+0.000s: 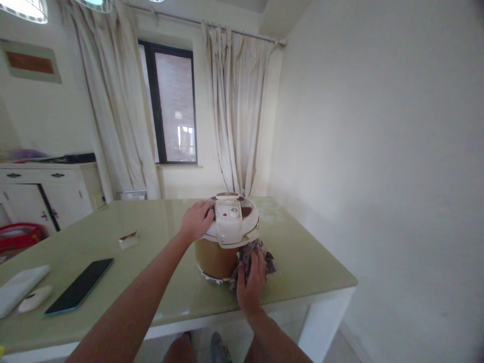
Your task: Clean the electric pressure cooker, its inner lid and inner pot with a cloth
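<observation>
A round countertop halogen oven (217, 259) stands on the table, with an amber bowl and a white ring at its base. Its white lid (229, 229) carries a control block with a knob and a red light. My left hand (195, 221) grips the left side of this lid, fingers curved over the top. Bunched up in my right hand (252, 280) is a grey patterned cloth (245, 256), pressed against the lower right side of the bowl. Part of the bowl is hidden behind the cloth and that hand.
The pale green table (162, 282) has its front edge close to me. At left lie a dark phone (80, 286), a white oval object (35, 299), a white flat object (22, 287) and a small white packet (129, 241). A wall (378, 151) rises at right.
</observation>
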Demonstrator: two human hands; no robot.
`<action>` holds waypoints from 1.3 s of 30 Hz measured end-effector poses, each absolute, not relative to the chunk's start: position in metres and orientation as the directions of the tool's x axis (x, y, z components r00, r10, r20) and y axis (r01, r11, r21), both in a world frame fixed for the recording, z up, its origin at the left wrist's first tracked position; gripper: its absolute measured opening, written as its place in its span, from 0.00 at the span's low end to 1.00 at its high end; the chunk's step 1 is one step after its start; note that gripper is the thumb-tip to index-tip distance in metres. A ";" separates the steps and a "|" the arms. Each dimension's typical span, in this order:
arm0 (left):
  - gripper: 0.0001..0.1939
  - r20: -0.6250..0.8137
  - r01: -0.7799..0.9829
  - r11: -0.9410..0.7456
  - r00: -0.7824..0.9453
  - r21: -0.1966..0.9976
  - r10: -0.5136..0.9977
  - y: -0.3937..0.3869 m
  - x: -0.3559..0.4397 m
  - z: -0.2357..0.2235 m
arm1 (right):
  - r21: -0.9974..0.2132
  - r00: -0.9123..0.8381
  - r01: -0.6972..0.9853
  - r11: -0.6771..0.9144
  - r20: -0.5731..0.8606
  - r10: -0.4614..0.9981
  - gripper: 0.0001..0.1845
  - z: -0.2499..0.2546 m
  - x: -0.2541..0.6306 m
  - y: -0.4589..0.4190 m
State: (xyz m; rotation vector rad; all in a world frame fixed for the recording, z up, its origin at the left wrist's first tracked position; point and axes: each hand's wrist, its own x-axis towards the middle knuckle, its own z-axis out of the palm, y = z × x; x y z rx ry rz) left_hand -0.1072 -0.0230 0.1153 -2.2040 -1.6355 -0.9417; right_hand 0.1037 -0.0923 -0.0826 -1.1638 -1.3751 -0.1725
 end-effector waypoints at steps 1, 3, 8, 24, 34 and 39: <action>0.23 0.620 0.918 -0.351 0.168 0.185 0.766 -0.023 -0.107 0.115 | -0.463 0.199 0.738 0.491 0.845 0.497 0.27 -0.085 0.095 -0.101; 0.23 0.622 0.913 -0.360 0.169 0.195 0.765 -0.023 -0.108 0.115 | -0.245 -0.039 0.789 0.563 0.895 0.444 0.29 -0.086 0.078 -0.108; 0.22 0.639 0.904 -0.373 0.163 0.208 0.752 -0.022 -0.110 0.114 | 0.440 -0.782 0.407 0.800 0.621 0.057 0.15 -0.074 0.042 -0.089; 0.21 0.618 0.936 -0.287 0.105 0.203 0.779 -0.025 -0.102 0.117 | -0.472 -0.103 0.545 0.693 0.783 0.613 0.27 -0.077 0.182 -0.056; 0.21 0.607 0.937 -0.289 0.114 0.198 0.787 -0.025 -0.101 0.115 | -0.470 -0.164 0.441 0.765 0.795 0.583 0.17 0.104 0.204 0.001; 0.22 0.603 0.939 -0.288 0.120 0.189 0.789 -0.027 -0.101 0.117 | -0.211 -0.443 0.775 0.596 0.490 0.750 0.17 0.166 0.169 0.018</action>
